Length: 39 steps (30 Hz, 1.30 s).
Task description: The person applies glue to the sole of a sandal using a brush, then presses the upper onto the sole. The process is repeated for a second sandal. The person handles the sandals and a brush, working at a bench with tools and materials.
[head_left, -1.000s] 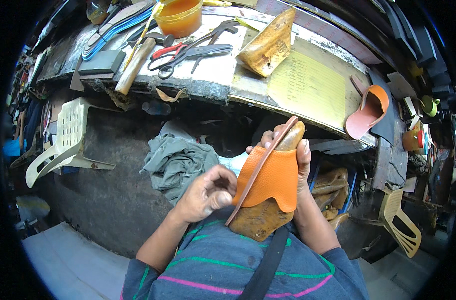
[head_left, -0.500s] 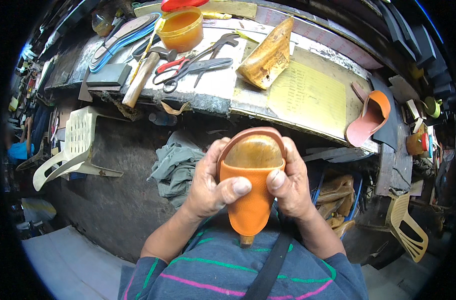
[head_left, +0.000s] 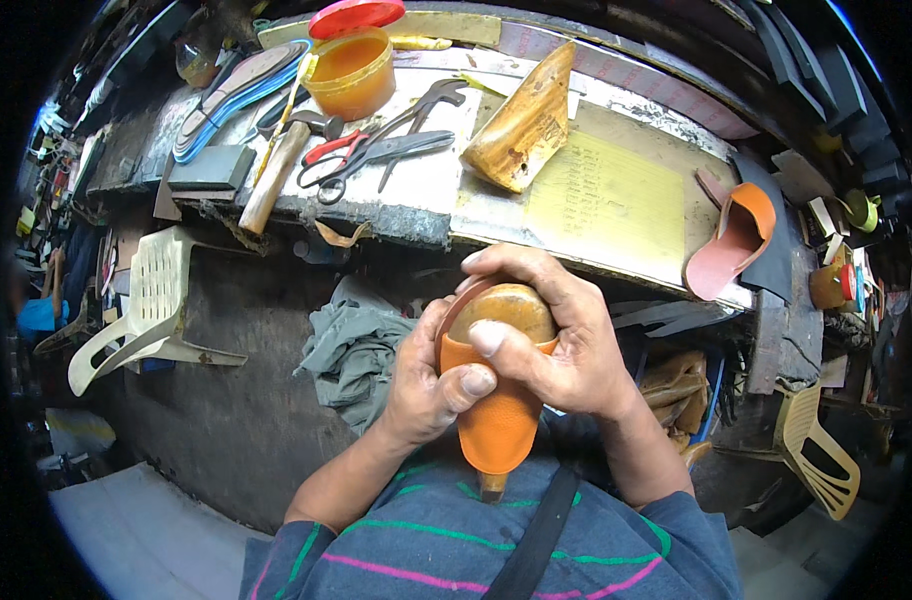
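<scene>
Both hands clasp a wooden shoe last (head_left: 503, 312) wrapped in orange leather (head_left: 496, 425), held upright in front of my chest. My left hand (head_left: 426, 385) grips its left side, thumb pressed onto the orange leather. My right hand (head_left: 556, 335) wraps over the top and right side, thumb on the leather's upper edge. The last's rounded wooden end shows between my thumbs, and a brown sole edge curves around it.
On the workbench (head_left: 426, 215) lie a second wooden last (head_left: 526, 125), scissors (head_left: 361, 155), pliers (head_left: 426, 105), a hammer (head_left: 281, 165), an orange glue tub (head_left: 351, 70), shoe soles (head_left: 226, 100) and an orange sandal (head_left: 731, 240). A grey cloth (head_left: 351, 350) and white plastic chair (head_left: 146, 310) sit below.
The last has been turned from side-on to facing me and lowered slightly. Both thumbs have come onto the front of the orange leather.
</scene>
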{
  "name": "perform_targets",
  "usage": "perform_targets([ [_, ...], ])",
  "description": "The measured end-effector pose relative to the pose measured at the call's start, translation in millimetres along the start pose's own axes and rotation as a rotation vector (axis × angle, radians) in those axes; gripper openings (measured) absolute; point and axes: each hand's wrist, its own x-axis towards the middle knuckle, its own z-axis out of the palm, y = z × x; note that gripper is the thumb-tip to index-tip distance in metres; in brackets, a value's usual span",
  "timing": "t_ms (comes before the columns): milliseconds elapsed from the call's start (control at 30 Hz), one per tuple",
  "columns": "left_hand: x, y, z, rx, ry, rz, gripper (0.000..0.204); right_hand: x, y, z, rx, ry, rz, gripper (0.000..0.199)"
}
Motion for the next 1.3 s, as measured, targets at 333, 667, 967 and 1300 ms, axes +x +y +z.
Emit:
perform_targets([
  [333, 36, 12, -10, 0.296, -0.098, 0.119, 0.060, -4, 11, -2, -0.063, 0.097, -0.049, 0.036],
  [667, 23, 18, -3, 0.445, -0.142, 0.413, 0.050, -35, 7, 8, -0.050, 0.252, -0.112, 0.040],
  [967, 15, 10, 3, 0.355, -0.100, 0.434, 0.048, -42, 6, 12, -0.029, 0.307, -0.151, 0.036],
  [1300, 11, -31, -10, -0.025, -0.185, -0.084, 0.109, -21, 27, -21, 0.192, 0.565, 0.011, 0.033],
])
